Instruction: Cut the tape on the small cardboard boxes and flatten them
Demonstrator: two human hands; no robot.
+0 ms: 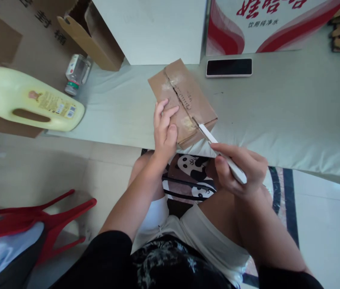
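Your right hand (242,166) grips the slim white knife (207,133), blade (195,121) at the seam (181,100) of the brown cardboard box (200,100) on the pale-green cloth (278,108); your left hand (164,132) lies loosely spread on it; cut shallow, that hand clear.

Place: seemingly a home | cloth-covered table (278,104) | yellow jug (10,90) | 1 red chair (57,220) | panda print (188,164) | tiled floor (329,224)

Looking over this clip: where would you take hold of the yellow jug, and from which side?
I'd grip the yellow jug by its handle, the strip along its near edge, coming from the near side. A long slot behind it leaves room to wrap around; the broad body looks harder to grasp.
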